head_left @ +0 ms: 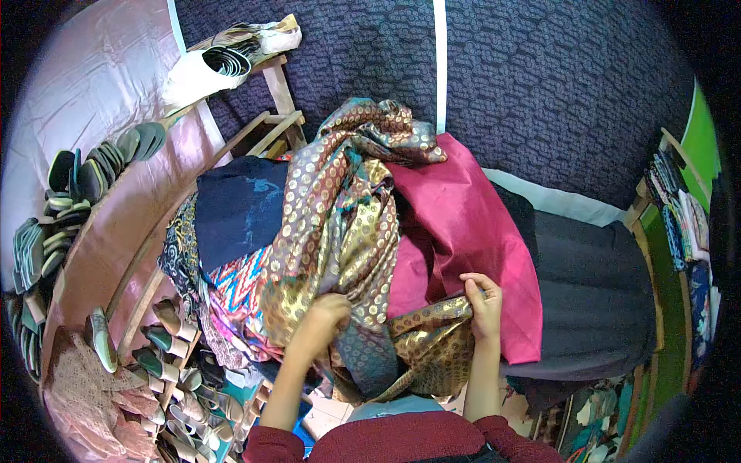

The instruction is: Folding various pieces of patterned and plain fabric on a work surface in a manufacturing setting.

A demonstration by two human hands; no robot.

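Observation:
A long brocade cloth [307, 185] with gold dots on brown and grey lies bunched over the middle of a covered table. My left hand [327, 315] is closed on a fold of it near the front edge; its fingertips are partly hidden. Farther right, my right hand [485, 302] pinches the cloth's edge between thumb and fingers. A stretch of the brocade spans between both hands and hangs toward me. Beneath and to the right spreads a shiny crimson cloth [482, 220], close behind my right hand.
Dark navy cloth [235, 204] and a zigzag-patterned cloth [235, 279] lie at the left. Black cloth [590, 293] covers the table's right side. Shelves of shoe soles [100, 174] and shoes [174, 339] stand left. Folded fabrics [687, 208] are stacked far right. A dark patterned curtain [556, 100] hangs behind.

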